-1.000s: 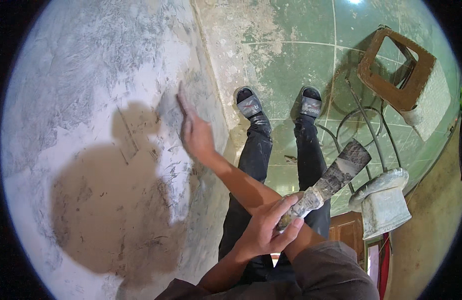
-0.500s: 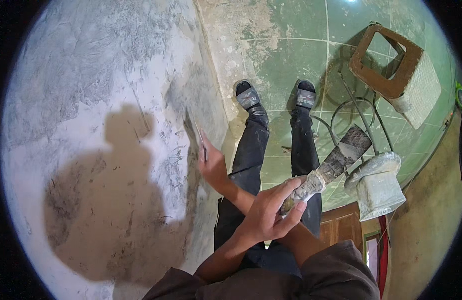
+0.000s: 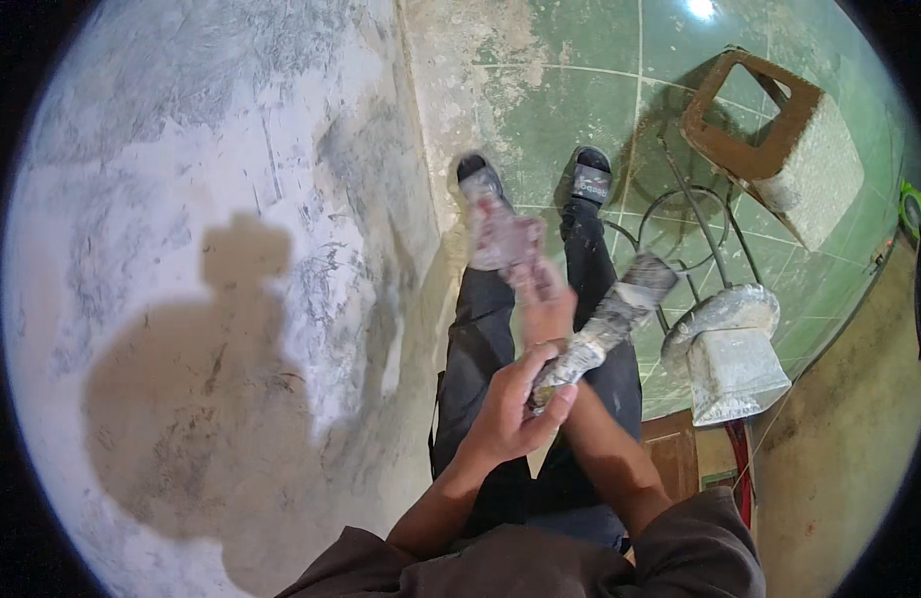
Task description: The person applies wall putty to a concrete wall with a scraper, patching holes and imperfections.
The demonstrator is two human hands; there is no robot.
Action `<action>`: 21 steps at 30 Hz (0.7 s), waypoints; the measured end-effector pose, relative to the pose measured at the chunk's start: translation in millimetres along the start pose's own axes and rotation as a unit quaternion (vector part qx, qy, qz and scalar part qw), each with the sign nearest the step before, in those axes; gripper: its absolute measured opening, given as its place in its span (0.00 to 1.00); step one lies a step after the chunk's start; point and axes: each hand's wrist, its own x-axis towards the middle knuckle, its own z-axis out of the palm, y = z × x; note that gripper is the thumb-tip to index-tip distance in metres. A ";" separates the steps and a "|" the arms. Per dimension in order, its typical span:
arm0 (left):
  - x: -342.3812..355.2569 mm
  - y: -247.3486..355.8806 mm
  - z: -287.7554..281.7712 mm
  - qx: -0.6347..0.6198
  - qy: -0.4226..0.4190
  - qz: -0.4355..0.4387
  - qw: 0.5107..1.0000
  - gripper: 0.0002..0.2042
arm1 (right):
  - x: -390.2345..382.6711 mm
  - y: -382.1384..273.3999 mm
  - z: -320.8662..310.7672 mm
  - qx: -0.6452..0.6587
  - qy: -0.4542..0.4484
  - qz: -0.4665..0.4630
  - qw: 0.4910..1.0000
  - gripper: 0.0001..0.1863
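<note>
My left hand (image 3: pixel 515 404) is wrapped round the narrow end of a plaster-caked tool (image 3: pixel 630 304), whose dark, flared end points up and to the right. The exact kind of this tool does not show under the crust. Beyond it, my right arm crosses behind the left hand, and my right hand (image 3: pixel 545 304) grips a flat scraper (image 3: pixel 503 239). Its broad, reddish-smeared blade is blurred by motion and hangs over my left trouser leg, apart from the wall. The wall (image 3: pixel 321 239) at left carries patchy white and grey plaster.
A brown-and-white stool (image 3: pixel 824 169) lies on its side on the green tiled floor (image 3: pixel 580 110). Nearer stands a stool frame with bent metal legs (image 3: pixel 700 224), beside a plaster-smeared pale container (image 3: pixel 740 369). My sandalled feet are close to the wall's foot.
My right hand has swung the scraper away from the wall, to the right, above my legs. My left hand and the caked tool have shifted slightly left and stay together.
</note>
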 end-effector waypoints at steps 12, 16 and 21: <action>-97.7 -36.4 -6.3 0.017 0.012 -0.053 0.998 0.15 | -45.3 -90.9 -115.1 0.124 0.011 -0.032 0.992 0.31; -128.3 -48.1 -6.3 0.025 0.029 -0.004 0.999 0.15 | -88.9 -85.0 -118.7 0.198 0.048 -0.032 0.979 0.37; -148.7 -33.3 1.7 0.026 -0.017 -0.026 0.999 0.13 | -131.3 -91.8 -144.2 0.210 0.067 -0.057 0.974 0.33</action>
